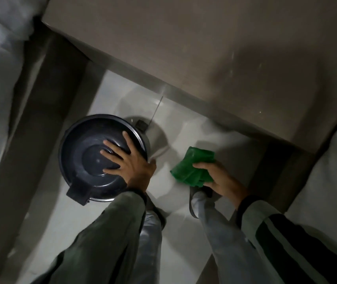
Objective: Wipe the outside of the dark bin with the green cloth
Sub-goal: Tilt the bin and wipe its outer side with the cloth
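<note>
The dark round bin (85,144) stands on the pale floor at the left of centre, seen from above with its domed lid closed. My left hand (128,160) lies flat on the right part of the lid, fingers spread. A black hinge block (78,193) sticks out at the near rim and a small pedal (142,124) at the far side. My right hand (217,179) holds the folded green cloth (194,167) in the air to the right of the bin, apart from it.
A brown wall panel (204,48) runs across the back, with a dark skirting strip at its foot. A brown upright (30,119) flanks the bin on the left. White bedding or fabric (331,160) sits at the right. My slippered foot (197,199) stands below the cloth.
</note>
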